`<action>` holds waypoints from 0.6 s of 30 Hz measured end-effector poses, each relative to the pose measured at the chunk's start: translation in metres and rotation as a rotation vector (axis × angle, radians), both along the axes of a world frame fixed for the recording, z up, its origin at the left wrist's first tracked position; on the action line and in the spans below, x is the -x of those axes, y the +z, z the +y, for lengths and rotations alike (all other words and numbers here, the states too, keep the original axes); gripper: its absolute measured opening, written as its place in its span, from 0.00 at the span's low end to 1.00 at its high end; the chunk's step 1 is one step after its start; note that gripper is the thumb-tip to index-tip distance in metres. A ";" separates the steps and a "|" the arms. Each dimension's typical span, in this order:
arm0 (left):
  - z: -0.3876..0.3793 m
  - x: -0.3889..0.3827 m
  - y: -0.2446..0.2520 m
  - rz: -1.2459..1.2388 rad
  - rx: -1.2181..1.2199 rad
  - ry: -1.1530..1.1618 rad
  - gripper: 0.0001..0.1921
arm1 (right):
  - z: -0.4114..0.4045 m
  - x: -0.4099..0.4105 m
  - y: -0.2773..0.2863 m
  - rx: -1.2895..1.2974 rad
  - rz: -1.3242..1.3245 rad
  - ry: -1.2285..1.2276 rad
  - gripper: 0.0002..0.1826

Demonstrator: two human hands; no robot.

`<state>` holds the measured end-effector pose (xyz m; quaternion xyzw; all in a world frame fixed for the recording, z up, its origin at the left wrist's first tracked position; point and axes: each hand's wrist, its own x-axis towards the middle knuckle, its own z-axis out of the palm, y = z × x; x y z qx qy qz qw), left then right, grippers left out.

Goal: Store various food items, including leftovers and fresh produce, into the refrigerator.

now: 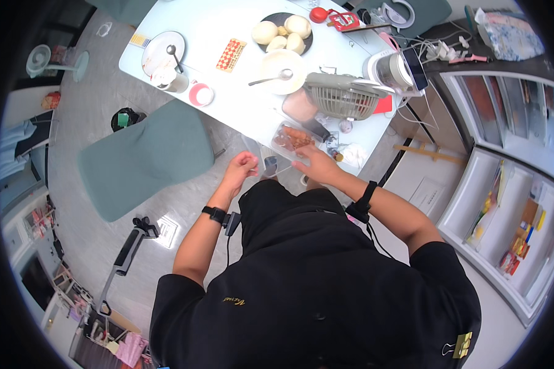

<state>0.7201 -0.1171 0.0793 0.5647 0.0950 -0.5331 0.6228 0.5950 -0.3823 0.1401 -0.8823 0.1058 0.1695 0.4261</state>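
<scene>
At the table's near edge sits a clear plastic container (282,151) with orange-brown and darker pieces of food (297,137) in it. The fingers of my right hand (317,165) reach over its near side, by the food; whether they pinch a piece is hidden. My left hand (243,169) is left of the container, off the table, fingers curled towards the thumb. Right beside it hangs a transparent plastic bag (253,145) below the table edge. I cannot tell if the left fingertips hold the bag's edge.
Behind the container stand a grey-green fan (346,99) and a white bowl (270,69) with a spoon. Farther back is a dark plate of pale buns (264,33). A green-covered chair (152,159) is at left. At right, a refrigerator door (503,226) hangs wide open.
</scene>
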 end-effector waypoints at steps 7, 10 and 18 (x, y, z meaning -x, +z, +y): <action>-0.051 0.012 -0.035 -0.586 -0.242 -0.526 0.13 | -0.025 0.023 -0.027 -0.356 0.186 -0.501 0.16; -0.071 0.006 -0.029 -0.941 -0.288 -0.344 0.23 | -0.045 0.031 -0.049 -0.072 -0.030 -0.380 0.18; -0.089 -0.008 -0.036 -0.983 -0.281 -0.492 0.20 | -0.042 0.021 -0.053 0.463 -0.252 -0.160 0.19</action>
